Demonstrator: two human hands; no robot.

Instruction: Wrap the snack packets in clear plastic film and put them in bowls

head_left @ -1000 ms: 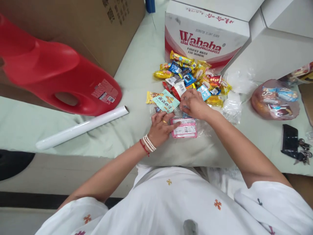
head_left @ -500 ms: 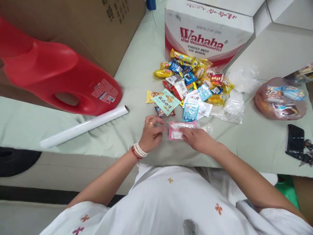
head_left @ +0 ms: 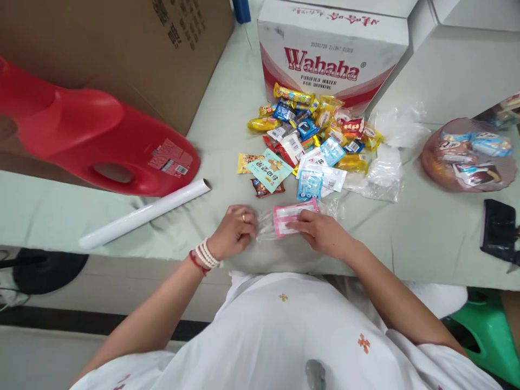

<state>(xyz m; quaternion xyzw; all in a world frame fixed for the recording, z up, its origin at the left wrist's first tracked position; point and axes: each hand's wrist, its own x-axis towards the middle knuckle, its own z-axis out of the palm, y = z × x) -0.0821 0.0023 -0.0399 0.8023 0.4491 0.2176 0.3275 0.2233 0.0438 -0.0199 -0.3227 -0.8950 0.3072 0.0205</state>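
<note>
A pink packet (head_left: 281,213) is lying just below the center of the frame, with a clear bag (head_left: 266,223) showing past both its left and right ends. The right hand (head_left: 323,233) is pressing its fingers onto the packet from above; whether the thumb is closing underneath, I cannot tell. The left hand (head_left: 234,230) is holding its fingers bunched together at the bag's left end (whether they are actually pinching the film is hidden).

For handling this well, the right fingers should be keeping the packet flat against the table (head_left: 227,168), while the left should be taking only the film's edge and smoothing it level. Thin plastic like this is probably prone to bunching and slipping, so even, gentle tension is likely serving better than a tug. The green packet (head_left: 271,169) and blue packet (head_left: 310,187) are lying close above, near the heap of snacks (head_left: 292,146), so low, short movements are looking safest.
</note>
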